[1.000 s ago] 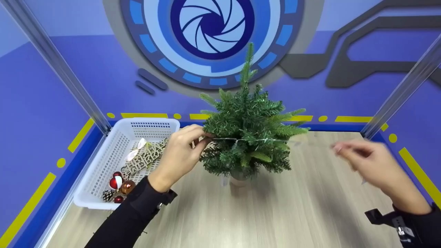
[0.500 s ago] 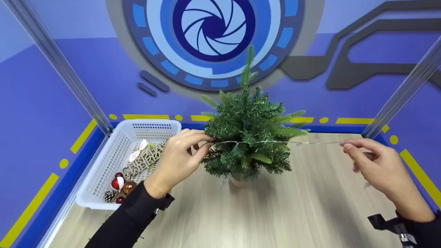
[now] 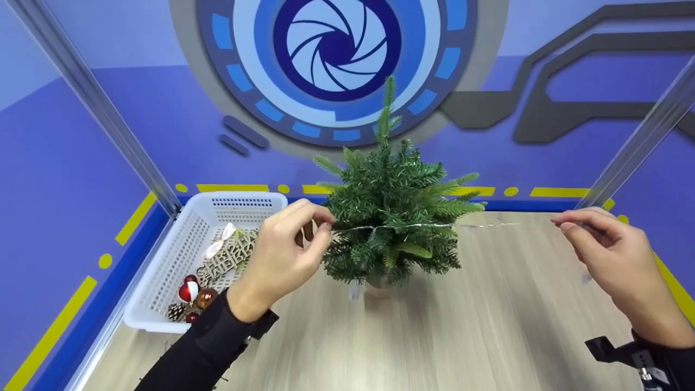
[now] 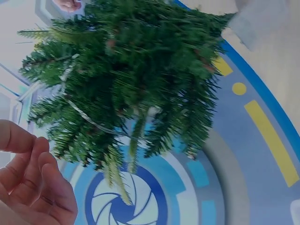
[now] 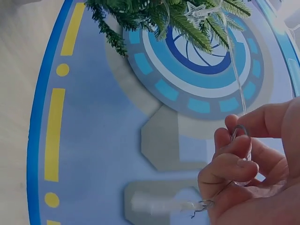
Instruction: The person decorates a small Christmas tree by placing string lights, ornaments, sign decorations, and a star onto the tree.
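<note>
A small artificial Christmas tree [image 3: 393, 190] stands upright in a light pot [image 3: 379, 289] on the table. Across its front runs a thin clear string of fairy lights [image 3: 423, 225], drawn nearly straight between the hands. At the tree's left side, my left hand [image 3: 288, 250] pinches with thumb and forefinger where the string reaches the branches; the strand itself is hard to see there. Well to the tree's right, my right hand [image 3: 613, 252] pinches the string, with a loop of wire among its fingers in the right wrist view. A clear star [image 5: 197, 15] hangs among the branches.
On the left stands a white perforated basket [image 3: 152, 271] holding a wooden lettered sign [image 3: 231, 259] with a white bow [image 3: 220, 241], red and copper baubles [image 3: 206, 298] and a pine cone [image 3: 176, 311]. Printed wall panels and metal posts [image 3: 103, 108] enclose the table.
My right hand has moved right and slightly up, away from the tree, stretching the string of lights across the front. My left hand stays almost in place beside the branches.
</note>
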A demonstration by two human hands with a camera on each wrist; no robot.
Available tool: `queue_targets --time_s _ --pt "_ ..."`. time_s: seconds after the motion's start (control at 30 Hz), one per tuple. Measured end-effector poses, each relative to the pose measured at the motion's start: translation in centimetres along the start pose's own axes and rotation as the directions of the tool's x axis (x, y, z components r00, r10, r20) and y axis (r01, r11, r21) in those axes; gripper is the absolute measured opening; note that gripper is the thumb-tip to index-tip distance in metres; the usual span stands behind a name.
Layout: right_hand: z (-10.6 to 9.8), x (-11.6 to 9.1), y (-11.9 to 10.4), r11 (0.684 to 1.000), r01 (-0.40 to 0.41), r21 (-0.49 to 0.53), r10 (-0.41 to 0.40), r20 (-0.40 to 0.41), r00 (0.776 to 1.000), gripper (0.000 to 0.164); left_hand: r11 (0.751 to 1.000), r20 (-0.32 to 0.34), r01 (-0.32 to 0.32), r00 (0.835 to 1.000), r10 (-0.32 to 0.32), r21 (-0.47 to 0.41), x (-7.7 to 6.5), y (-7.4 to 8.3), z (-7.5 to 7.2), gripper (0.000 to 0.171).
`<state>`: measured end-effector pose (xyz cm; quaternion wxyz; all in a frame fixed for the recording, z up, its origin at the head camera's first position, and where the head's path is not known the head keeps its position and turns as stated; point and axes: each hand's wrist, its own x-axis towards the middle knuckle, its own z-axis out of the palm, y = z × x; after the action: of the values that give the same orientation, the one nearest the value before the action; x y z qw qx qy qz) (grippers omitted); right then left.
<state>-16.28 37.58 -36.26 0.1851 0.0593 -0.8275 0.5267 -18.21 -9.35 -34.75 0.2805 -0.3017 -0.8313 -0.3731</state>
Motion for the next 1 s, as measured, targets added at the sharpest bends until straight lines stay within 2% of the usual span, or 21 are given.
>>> queue_targets --time_s 0.2,0.43,0.57,0.67,0.7,0.8,0.9,1.0 --pt "-0.2 0.2 -0.4 0.992 0.009 0.128 -0.004 -0.035 0.999 0.024 0.999 0.015 0.001 1.000 -0.001 -0.039 0.8 1.3 -0.1 0.015" --pt "-0.7 0.4 -0.3 0.994 0.107 -0.004 -0.107 -0.025 0.994 0.020 0.998 0.039 0.003 0.999 -0.001 -0.063 1.8 2.9 -0.1 0.018" --pt "-0.9 0.2 -0.5 0.989 0.103 0.110 -0.105 0.003 0.995 0.023 0.997 0.063 -0.005 0.998 0.010 -0.080 2.3 3.8 0.2 0.018" --pt "-1.0 0.1 -0.7 0.981 0.100 0.166 -0.101 0.000 0.995 0.027 0.995 0.079 -0.047 0.995 0.053 -0.083 2.7 4.5 0.8 0.016" --pt "-1.0 0.0 -0.8 0.983 0.102 0.155 -0.102 -0.008 0.995 0.029 0.994 0.085 -0.066 0.994 0.073 -0.083 2.8 4.8 1.0 0.016" --pt "-1.0 0.1 -1.0 0.994 0.109 -0.003 -0.109 -0.036 0.993 0.036 0.990 0.104 -0.122 0.986 0.129 -0.067 3.0 5.6 1.4 0.014" --pt "-0.9 0.2 -1.1 0.988 0.102 -0.115 -0.110 -0.063 0.992 0.040 0.986 0.127 -0.159 0.978 0.165 -0.054 3.1 6.4 1.7 0.015" --pt "-0.8 0.4 -1.1 0.986 0.091 -0.142 -0.105 -0.089 0.991 0.033 0.983 0.147 -0.182 0.972 0.185 -0.032 3.4 6.7 1.9 0.015"
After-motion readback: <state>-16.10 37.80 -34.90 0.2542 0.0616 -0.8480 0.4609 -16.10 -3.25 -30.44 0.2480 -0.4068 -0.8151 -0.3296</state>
